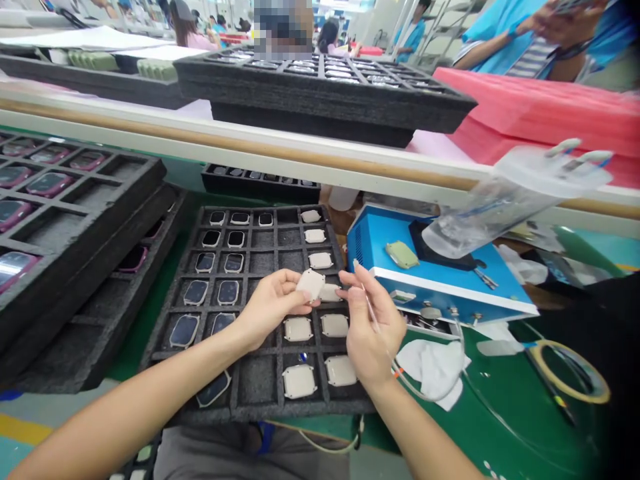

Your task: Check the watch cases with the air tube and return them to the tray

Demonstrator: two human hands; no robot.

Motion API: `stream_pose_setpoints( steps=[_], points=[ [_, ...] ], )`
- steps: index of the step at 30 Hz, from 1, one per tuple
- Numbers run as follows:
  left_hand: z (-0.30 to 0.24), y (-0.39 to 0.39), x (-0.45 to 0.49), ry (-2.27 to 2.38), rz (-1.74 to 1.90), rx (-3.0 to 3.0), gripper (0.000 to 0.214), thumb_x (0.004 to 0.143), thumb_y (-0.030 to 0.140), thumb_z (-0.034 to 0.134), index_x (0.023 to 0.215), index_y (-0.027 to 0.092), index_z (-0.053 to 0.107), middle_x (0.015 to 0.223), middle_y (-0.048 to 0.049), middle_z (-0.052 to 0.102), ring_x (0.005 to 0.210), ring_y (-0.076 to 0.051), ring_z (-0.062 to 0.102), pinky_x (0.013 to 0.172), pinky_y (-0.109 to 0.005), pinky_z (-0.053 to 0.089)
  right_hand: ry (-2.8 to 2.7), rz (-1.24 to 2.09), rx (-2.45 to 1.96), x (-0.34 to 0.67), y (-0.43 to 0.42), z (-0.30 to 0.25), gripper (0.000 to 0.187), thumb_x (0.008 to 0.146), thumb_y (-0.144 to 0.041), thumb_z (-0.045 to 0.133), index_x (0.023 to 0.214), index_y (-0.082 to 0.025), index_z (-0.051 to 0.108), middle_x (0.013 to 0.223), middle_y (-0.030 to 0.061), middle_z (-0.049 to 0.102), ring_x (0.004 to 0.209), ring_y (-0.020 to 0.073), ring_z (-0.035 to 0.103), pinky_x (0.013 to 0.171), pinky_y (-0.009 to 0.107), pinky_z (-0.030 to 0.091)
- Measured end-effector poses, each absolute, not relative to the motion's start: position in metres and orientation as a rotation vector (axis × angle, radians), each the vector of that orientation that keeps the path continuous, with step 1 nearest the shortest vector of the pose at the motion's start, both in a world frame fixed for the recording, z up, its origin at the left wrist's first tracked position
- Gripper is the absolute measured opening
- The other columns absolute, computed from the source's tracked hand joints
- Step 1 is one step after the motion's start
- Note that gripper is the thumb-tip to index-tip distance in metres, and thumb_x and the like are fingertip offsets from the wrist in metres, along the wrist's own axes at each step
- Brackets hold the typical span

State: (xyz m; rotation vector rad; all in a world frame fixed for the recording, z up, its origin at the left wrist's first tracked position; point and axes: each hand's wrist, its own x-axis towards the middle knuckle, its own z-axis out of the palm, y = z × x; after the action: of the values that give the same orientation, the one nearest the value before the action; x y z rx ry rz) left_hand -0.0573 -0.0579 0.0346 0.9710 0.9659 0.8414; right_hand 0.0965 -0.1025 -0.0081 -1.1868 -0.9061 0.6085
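My left hand (277,301) pinches a cream-coloured watch case (311,285) by its edge, above the tray. Close to its right, my right hand (373,323) has its fingers curled around a thin, pale pen-like tool (371,308), from which a clear hose seems to trail. The tool's tip is hard to make out. Beneath both hands lies a black foam tray (257,385) with square pockets. Dark-screened watch faces (195,292) fill pockets on its left side, and more cream cases (299,382) sit in its right columns.
Right of the tray stands a blue control box (363,233) carrying a green watch case (401,255) and a tilted clear cup (480,207). White wipes (433,370) and a tape roll (570,372) lie nearby. Stacked trays (95,247) rise at left. A shelf edge (280,150) crosses ahead.
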Motion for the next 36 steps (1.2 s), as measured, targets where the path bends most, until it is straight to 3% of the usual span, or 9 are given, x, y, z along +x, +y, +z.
stream_pose_setpoints(
  steps=[6,10,15,19,25,36],
  points=[
    [0.036,-0.057,-0.057,0.931,0.874,1.074,0.037,0.075,0.03,0.088,0.107,0.014,0.076,0.095,-0.009,0.082,0.087,-0.019,0.072,0.071,-0.025,0.052,-1.069,0.422,-1.093,0.1,-0.103,-0.012,0.027,0.101,-0.034,0.063,0.123,-0.024,0.076,0.092,0.0049,0.08,0.087,0.0196,0.077,0.086,0.04,0.065],
    [0.036,-0.058,-0.057,0.928,0.886,1.047,0.034,0.078,0.033,0.087,0.104,0.014,0.076,0.099,-0.0108,0.082,0.091,-0.021,0.074,0.077,-0.028,0.056,-1.144,0.348,-1.03,0.103,-0.103,-0.014,0.023,0.1,-0.026,0.065,0.117,-0.028,0.079,0.108,0.0051,0.074,0.094,0.0189,0.074,0.085,0.038,0.063],
    [0.033,-0.061,-0.055,0.88,0.875,1.075,0.04,0.082,0.033,0.085,0.115,0.013,0.074,0.107,-0.0123,0.083,0.102,-0.024,0.077,0.083,-0.03,0.059,-1.204,0.38,-1.041,0.102,-0.102,-0.016,0.02,0.102,-0.022,0.061,0.112,-0.026,0.077,0.1,0.0042,0.079,0.093,0.0197,0.076,0.086,0.04,0.063],
    [0.031,-0.063,-0.054,0.834,0.895,1.101,0.05,0.084,0.029,0.084,0.128,0.012,0.069,0.116,-0.0141,0.082,0.115,-0.028,0.076,0.095,-0.033,0.06,-1.201,0.363,-1.036,0.102,-0.1,-0.018,0.02,0.103,-0.021,0.057,0.11,-0.024,0.076,0.106,0.0067,0.078,0.102,0.0213,0.074,0.09,0.042,0.064],
    [0.029,-0.063,-0.055,0.809,0.922,1.15,0.046,0.086,0.024,0.081,0.129,0.012,0.07,0.127,-0.0144,0.078,0.12,-0.028,0.074,0.107,-0.038,0.057,-1.193,0.441,-0.966,0.102,-0.099,-0.019,0.017,0.102,-0.018,0.059,0.107,-0.024,0.075,0.108,0.007,0.077,0.106,0.0229,0.075,0.091,0.045,0.065],
    [0.029,-0.064,-0.054,0.81,0.95,1.19,0.041,0.087,0.021,0.08,0.127,0.013,0.072,0.127,-0.0129,0.078,0.119,-0.026,0.075,0.108,-0.035,0.058,-1.201,0.458,-0.957,0.102,-0.099,-0.017,0.019,0.101,-0.015,0.06,0.106,-0.024,0.075,0.108,0.0073,0.076,0.107,0.0233,0.074,0.09,0.044,0.066]
  ],
)
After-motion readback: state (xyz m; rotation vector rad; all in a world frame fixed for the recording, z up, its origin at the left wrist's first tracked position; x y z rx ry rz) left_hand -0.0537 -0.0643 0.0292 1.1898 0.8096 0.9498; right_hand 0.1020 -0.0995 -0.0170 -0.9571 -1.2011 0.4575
